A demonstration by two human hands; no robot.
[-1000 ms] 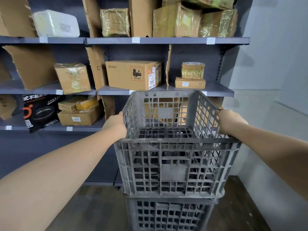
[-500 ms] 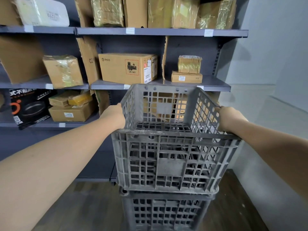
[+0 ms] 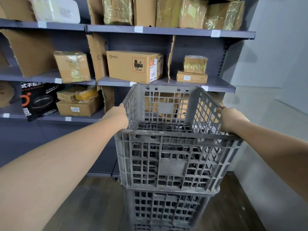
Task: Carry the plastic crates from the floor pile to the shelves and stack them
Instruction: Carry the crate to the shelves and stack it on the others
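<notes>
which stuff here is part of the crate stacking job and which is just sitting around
Part of the job:
- top crate, held at its sides
- lower crate under it
- left hand
- right hand
- shelves

Just sitting around:
- PICO box
- pan box
- white package
- two small boxes

Cardboard boxes, pan carton
</notes>
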